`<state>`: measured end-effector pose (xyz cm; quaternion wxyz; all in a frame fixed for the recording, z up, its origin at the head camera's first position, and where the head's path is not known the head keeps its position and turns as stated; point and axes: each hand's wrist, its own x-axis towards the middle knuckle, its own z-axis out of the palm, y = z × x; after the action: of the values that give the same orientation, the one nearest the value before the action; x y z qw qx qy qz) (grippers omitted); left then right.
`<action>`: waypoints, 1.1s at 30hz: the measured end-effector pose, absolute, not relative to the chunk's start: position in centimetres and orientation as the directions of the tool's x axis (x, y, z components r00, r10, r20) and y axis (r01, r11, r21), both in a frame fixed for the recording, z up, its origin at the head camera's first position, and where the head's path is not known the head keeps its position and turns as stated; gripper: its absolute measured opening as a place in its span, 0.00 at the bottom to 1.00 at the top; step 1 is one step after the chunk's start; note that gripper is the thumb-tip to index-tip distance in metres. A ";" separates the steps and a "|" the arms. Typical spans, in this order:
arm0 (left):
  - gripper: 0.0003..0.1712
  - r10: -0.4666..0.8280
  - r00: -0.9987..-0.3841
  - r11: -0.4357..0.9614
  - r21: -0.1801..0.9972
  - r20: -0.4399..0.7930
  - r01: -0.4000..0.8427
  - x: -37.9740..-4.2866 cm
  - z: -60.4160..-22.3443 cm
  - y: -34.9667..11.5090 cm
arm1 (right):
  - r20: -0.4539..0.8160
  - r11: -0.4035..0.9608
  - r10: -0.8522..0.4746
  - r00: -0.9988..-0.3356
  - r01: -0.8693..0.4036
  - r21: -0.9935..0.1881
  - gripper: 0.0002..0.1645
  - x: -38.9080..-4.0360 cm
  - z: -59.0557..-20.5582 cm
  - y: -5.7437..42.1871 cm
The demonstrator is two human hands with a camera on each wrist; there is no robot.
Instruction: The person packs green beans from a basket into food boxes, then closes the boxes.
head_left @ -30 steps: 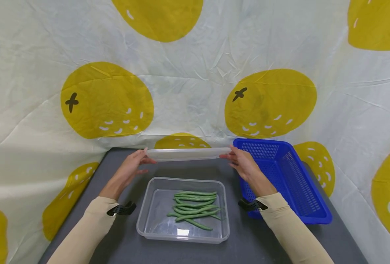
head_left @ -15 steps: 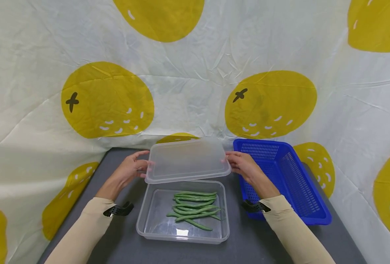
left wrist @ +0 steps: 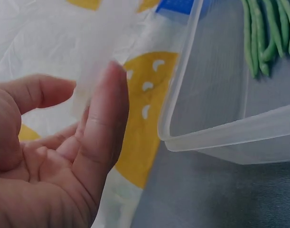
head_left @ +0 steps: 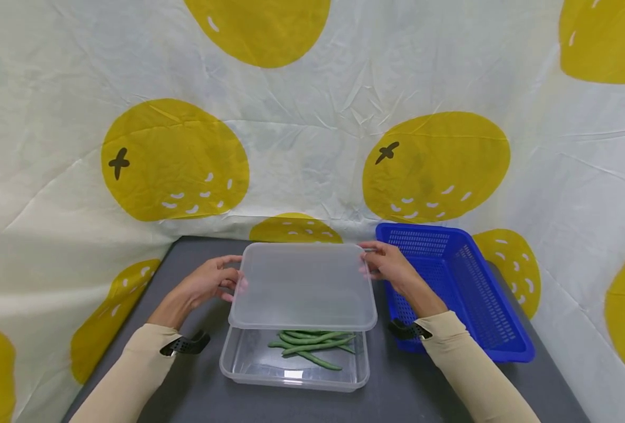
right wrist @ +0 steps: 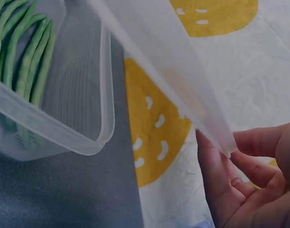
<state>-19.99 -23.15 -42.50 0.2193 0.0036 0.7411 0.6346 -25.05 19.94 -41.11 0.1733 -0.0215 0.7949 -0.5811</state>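
A translucent plastic lid [head_left: 302,285] is held tilted over the far half of a clear plastic container [head_left: 228,367], its near edge low across the opening. Several green beans [head_left: 312,348] lie inside the container, their far part hidden by the lid. My left hand [head_left: 212,282] holds the lid's left edge, with some fingertips showing through the plastic. On the right edge, near the far corner, my right hand [head_left: 386,264] pinches the lid [right wrist: 182,80] between thumb and fingers, as the right wrist view shows. In the left wrist view the lid is blurred between thumb and fingers.
A blue perforated basket [head_left: 489,294] stands on the dark grey table [head_left: 376,405], close beside my right hand and forearm. Behind the table hangs a white cloth [head_left: 302,158] with large yellow fruit prints.
The lid, at first seen nearly edge-on above the table's far side, has turned its face toward the head camera and come nearer, now covering the container's far half. Both hands moved with it.
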 end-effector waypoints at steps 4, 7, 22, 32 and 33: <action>0.24 0.222 -0.918 0.219 0.934 -0.328 -0.281 -19.7 -42.8 -23.0 | -0.286 0.401 -0.225 -0.931 0.179 -0.898 0.24 -24.8 -41.2 19.7; 0.25 0.202 -0.914 0.242 0.922 -0.353 -0.302 -19.4 -43.1 -23.1 | -0.300 0.465 -0.248 -0.921 0.158 -0.871 0.21 -24.5 -41.3 19.4; 0.31 0.290 -0.849 0.338 0.877 -0.442 -0.341 -18.0 -44.6 -23.6 | -0.266 0.764 -0.429 -0.863 -0.189 -0.617 0.09 -23.4 -41.6 18.7; 0.29 0.314 -0.871 0.489 0.851 -0.377 -0.192 -18.0 -44.3 -23.3 | -0.310 0.805 -0.429 -0.848 -0.204 -0.558 0.06 -23.2 -41.9 18.2; 0.29 0.309 -0.876 0.507 0.843 -0.371 -0.178 -18.0 -44.3 -23.3 | -0.311 0.805 -0.432 -0.847 -0.206 -0.557 0.06 -23.2 -41.9 18.2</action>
<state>-18.05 -23.28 -44.30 0.2460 0.0391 0.8324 0.4951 -23.18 18.16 -41.85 0.2166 -0.1726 0.9249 -0.2605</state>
